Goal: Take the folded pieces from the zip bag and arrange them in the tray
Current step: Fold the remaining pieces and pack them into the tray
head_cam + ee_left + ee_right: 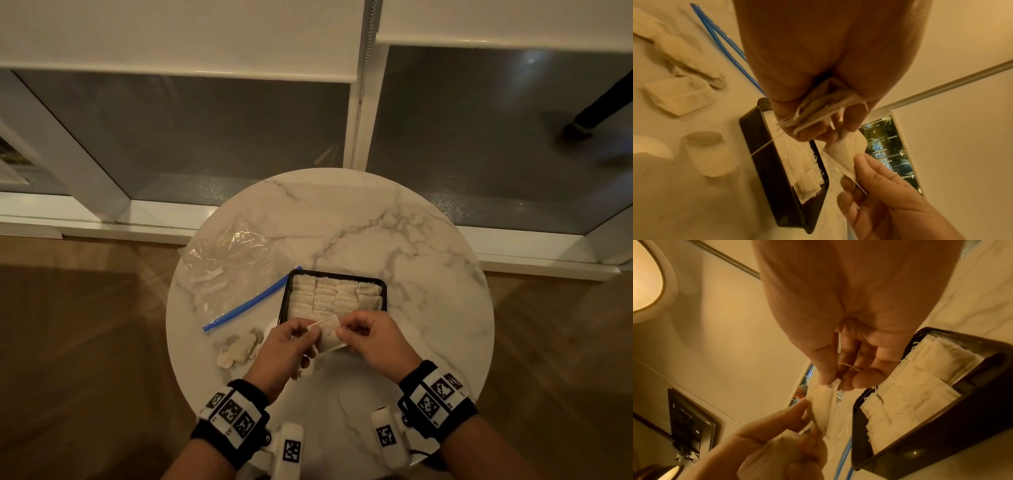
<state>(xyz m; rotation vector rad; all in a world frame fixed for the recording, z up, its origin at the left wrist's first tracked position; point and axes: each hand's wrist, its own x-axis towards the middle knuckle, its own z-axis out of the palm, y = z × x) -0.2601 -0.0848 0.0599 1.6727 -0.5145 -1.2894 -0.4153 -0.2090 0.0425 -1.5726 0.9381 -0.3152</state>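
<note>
A black tray (286,294) stands mid-table, its rows filled with pale folded pieces (325,294). Just in front of it, both hands hold one folded piece (329,335) in the air. My left hand (310,330) pinches its left end, and my right hand (342,330) pinches its right end. In the left wrist view, my left hand (838,129) also grips a bundle of folded pieces (818,110) in its palm. The right wrist view shows my right hand (835,382) pinching the piece (824,404) between thumb and fingers. The clear zip bag (226,270) lies left of the tray.
The bag's blue zip strip (253,301) runs up to the tray's left corner. Loose pale pieces (239,346) lie on the round marble table (394,240) left of my left hand. Wooden floor surrounds the table, and a window wall stands behind it.
</note>
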